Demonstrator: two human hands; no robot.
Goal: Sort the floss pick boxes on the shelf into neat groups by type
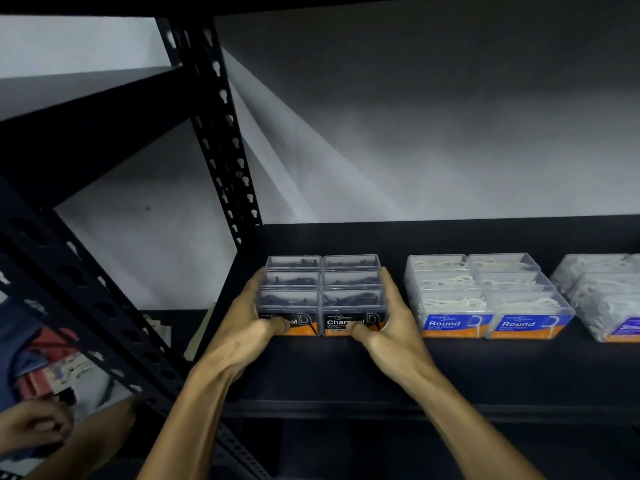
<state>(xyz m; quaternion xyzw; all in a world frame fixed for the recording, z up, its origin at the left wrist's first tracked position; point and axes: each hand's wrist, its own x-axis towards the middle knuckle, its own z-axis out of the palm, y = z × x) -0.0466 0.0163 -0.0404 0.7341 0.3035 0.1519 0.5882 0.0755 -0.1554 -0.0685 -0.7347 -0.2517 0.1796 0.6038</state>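
Squaring up the Charcoal block at the left end of the shelf.

I have my left hand [254, 323] and right hand [388, 322] cupped round the Charcoal boxes [322, 296], a block two wide and three deep: fingers lie straight along the block's two sides and the thumbs press on the front labels, so I am squeezing, not lifting. The block sits on the shelf [346, 372] near the upright [221, 133], well apart from the Round boxes [485, 296], with a third group [602, 299] further right. To do this well, I would press evenly from both sides so the rows close up, then bring the front faces level with the Round group's fronts and keep the gap between groups plain.
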